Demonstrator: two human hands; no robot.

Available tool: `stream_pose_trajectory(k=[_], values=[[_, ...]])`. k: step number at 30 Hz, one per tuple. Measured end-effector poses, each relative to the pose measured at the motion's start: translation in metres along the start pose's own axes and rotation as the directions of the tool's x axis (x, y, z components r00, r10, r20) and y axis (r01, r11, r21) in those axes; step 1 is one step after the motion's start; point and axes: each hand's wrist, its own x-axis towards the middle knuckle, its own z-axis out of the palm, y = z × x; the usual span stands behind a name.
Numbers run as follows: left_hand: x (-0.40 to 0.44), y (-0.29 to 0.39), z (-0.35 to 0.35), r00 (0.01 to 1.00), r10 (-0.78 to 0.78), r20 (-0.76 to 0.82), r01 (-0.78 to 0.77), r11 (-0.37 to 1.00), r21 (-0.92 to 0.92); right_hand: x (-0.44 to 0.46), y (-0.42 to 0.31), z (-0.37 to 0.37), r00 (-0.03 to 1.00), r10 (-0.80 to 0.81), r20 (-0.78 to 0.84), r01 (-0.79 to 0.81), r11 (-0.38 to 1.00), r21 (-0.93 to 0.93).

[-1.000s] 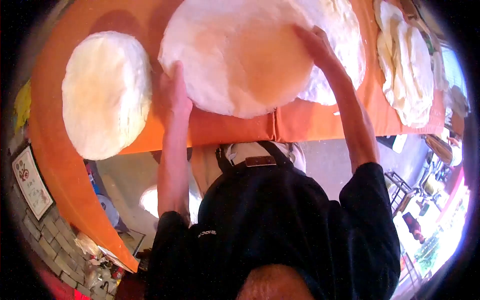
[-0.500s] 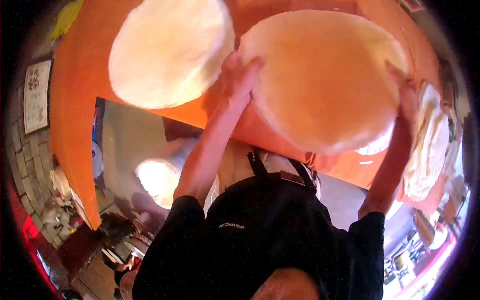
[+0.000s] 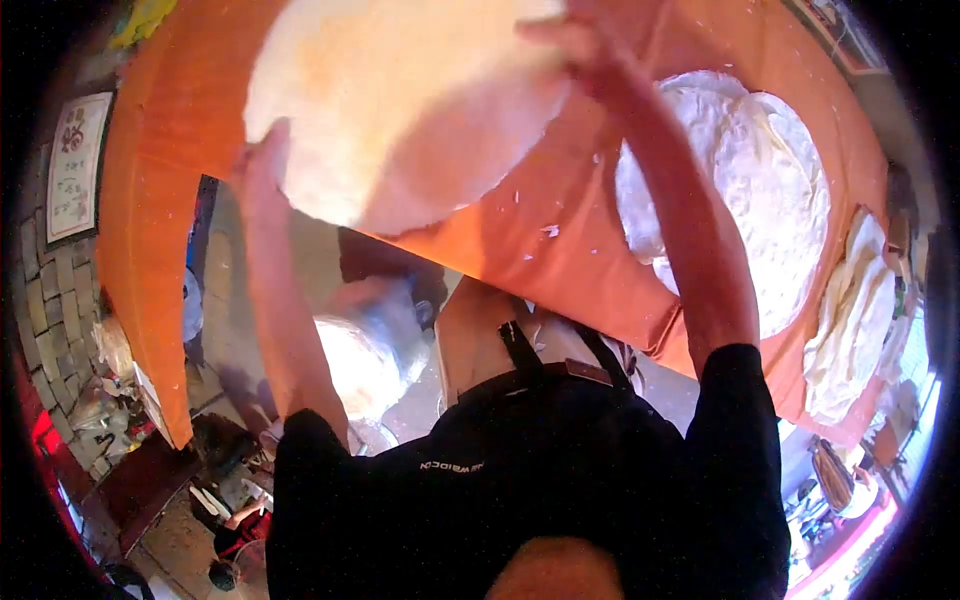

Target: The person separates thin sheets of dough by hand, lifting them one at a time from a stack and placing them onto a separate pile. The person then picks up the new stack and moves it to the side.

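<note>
A large round, flat, pale bread (image 3: 400,110) is held between my two hands over the left part of the orange-covered table. My left hand (image 3: 262,160) grips its left edge, thumb on top. At its upper right edge is my right hand (image 3: 575,45), closed on the rim and somewhat blurred. The bread on the left of the table is hidden beneath the held one. Right of my right forearm, a pile of thin white flat breads (image 3: 770,190) lies on the orange cloth (image 3: 540,235).
Folded white sheets (image 3: 852,320) lie at the table's right end. Below the table's front edge, a brightly lit round white thing (image 3: 355,365) stands near my left forearm. A framed sign (image 3: 78,168) is at the far left. White crumbs dot the cloth.
Both hands have carried the large round bread leftward, from above the white pile to above the left bread. The white pile is now uncovered.
</note>
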Motion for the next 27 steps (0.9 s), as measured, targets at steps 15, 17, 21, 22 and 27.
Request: stream_pose_trajectory(k=[15, 17, 21, 22, 27], values=[[-0.015, -0.013, 0.003, 0.989, -0.114, 0.095, 0.126, 0.982, -0.14, 0.037, 0.121, 0.084, 0.965, 0.207, -0.158, -0.004, 0.62, 0.785], [-0.037, 0.002, 0.034, 0.997, -0.074, 0.016, 0.072, 0.99, 0.118, 0.021, 0.09, 0.077, 0.954, 0.258, -0.156, -0.062, 0.674, 0.736], [-0.031, -0.013, 0.021, 0.999, 0.04, -0.012, -0.034, 0.937, 0.347, 0.004, 0.035, 0.063, 0.804, 0.534, -0.26, -0.525, 0.844, 0.109], [-0.025, -0.022, 0.018, 1.0, 0.019, -0.012, -0.014, 0.946, 0.323, 0.013, 0.086, 0.085, 0.783, 0.102, -0.614, -0.217, 0.969, -0.117], [-0.011, -0.038, 0.011, 0.998, -0.07, -0.01, 0.07, 0.967, 0.247, -0.024, 0.055, 0.045, 0.93, 0.268, -0.253, -0.24, 0.961, 0.138]])
